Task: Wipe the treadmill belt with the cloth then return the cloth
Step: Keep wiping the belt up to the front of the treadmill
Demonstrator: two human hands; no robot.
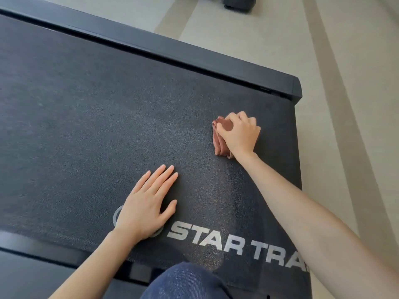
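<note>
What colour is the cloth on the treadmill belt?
Reddish brown cloth, best seen in the head view.

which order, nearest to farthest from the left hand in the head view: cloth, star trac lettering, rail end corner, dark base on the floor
1. STAR TRAC lettering, on the belt just right of the left hand.
2. cloth, farther up, under the right hand.
3. rail end corner, far right.
4. dark base, on the floor beyond.

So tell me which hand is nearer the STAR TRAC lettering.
Left. The left hand lies flat on the belt just beside the lettering's first letter; the right hand grips the cloth farther up the belt, well clear of it.
</note>
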